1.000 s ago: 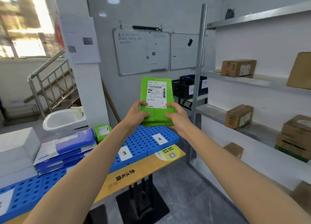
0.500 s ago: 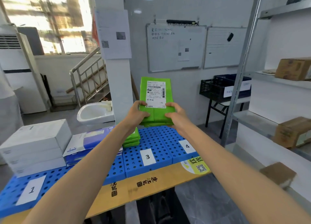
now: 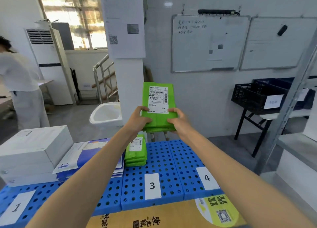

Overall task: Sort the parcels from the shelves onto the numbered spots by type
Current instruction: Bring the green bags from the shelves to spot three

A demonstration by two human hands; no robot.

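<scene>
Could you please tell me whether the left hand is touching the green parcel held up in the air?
Touching. The head view shows the left hand gripping the parcel at its lower left corner, thumb curled onto the top face.

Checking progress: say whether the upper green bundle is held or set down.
Held: left hand and right hand grip the bundle above the table.
</scene>
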